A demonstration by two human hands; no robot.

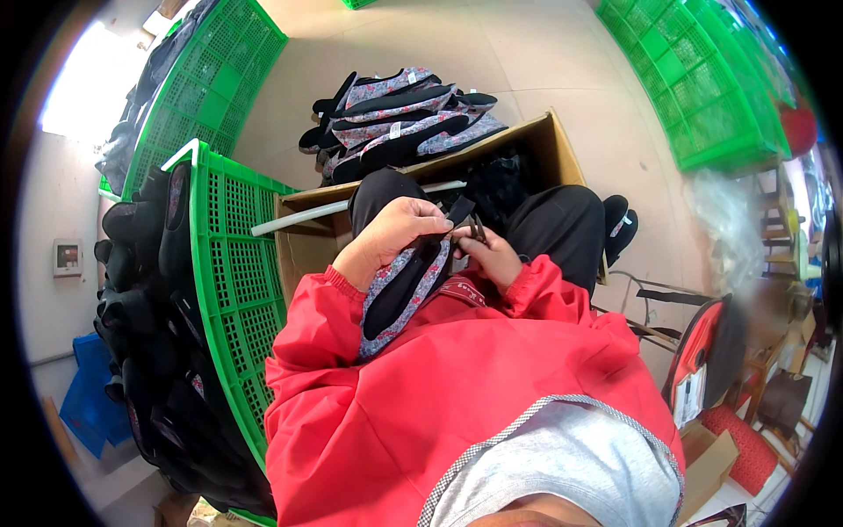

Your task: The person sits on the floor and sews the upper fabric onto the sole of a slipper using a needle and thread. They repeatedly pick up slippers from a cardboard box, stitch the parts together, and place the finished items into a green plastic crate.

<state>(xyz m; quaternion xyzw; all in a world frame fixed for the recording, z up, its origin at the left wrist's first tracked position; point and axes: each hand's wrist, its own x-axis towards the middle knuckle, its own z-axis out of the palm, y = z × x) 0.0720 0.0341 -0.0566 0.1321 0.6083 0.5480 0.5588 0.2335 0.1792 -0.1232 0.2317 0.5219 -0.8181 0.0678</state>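
Note:
Over my lap, my left hand pinches the end of a floral fabric shoe between thumb and fingers. The shoe is grey with red flowers and has a black inside; it hangs down against my red smock. A short black strap sticks up at my left thumb. Close beside it, my right hand is closed round small dark thread snips, their blades pointing up near the strap. The fingers partly hide the snips.
A cardboard box stands before my knees, a white bar across it. Beyond lies a pile of floral shoes. A green crate is at left, with black shoes beside it. Another green crate stands far right.

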